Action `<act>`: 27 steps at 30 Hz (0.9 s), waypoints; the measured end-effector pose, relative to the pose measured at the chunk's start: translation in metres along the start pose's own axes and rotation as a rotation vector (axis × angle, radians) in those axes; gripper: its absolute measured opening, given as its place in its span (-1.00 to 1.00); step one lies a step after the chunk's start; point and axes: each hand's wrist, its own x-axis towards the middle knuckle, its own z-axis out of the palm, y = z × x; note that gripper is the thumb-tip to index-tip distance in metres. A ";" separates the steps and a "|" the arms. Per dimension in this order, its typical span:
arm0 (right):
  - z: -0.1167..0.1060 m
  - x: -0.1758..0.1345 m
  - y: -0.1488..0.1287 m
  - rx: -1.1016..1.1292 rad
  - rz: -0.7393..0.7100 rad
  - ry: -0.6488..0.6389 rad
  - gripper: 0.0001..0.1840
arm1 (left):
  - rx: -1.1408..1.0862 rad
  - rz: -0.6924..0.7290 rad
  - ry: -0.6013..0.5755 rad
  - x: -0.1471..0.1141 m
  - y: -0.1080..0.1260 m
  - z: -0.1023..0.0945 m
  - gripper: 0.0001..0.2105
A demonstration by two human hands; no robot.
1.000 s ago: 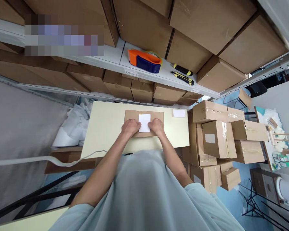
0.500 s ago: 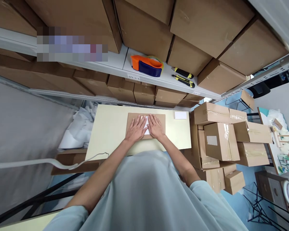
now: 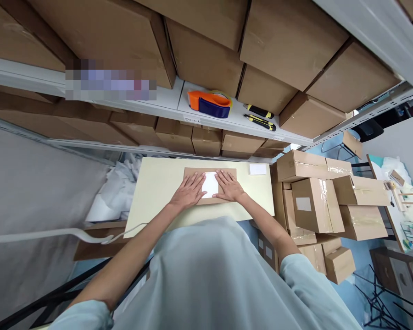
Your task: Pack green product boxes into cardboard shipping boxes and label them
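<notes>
Your left hand (image 3: 188,191) and right hand (image 3: 229,186) hide parts of the cardboard (image 3: 210,170), a pixelated patch (image 3: 110,82) masks some of the far shelf (image 3: 175,97) at left, that shelf's right tag (image 3: 278,138) is too small to read, and the picture's edge cuts off the far boxes (image 3: 203,20) and left cable (image 3: 37,237).

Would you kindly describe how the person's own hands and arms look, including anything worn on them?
The left hand and right hand are ungloved, with no visible jewellery. The left sleeve and right sleeve are short and plain pale blue-green, matching the top, and leave the forearms uncovered.
</notes>
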 end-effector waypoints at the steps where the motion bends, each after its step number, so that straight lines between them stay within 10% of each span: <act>1: 0.001 0.001 -0.002 0.004 0.016 0.011 0.00 | -0.002 -0.019 0.016 0.004 0.003 -0.001 -0.26; 8: 0.020 0.016 -0.034 0.065 0.289 0.092 -0.26 | -0.023 -0.232 0.081 0.033 0.038 -0.002 -0.28; 13: 0.025 0.022 -0.054 0.087 0.413 0.142 -0.24 | -0.062 -0.092 0.027 0.005 0.042 0.008 -0.28; 18: 0.016 0.013 -0.053 0.062 0.302 0.117 -0.25 | -0.087 -0.092 0.035 -0.025 0.047 0.010 -0.29; 27: 0.027 -0.031 -0.064 0.068 0.177 0.048 -0.28 | -0.111 -0.239 0.099 0.007 0.061 0.000 -0.29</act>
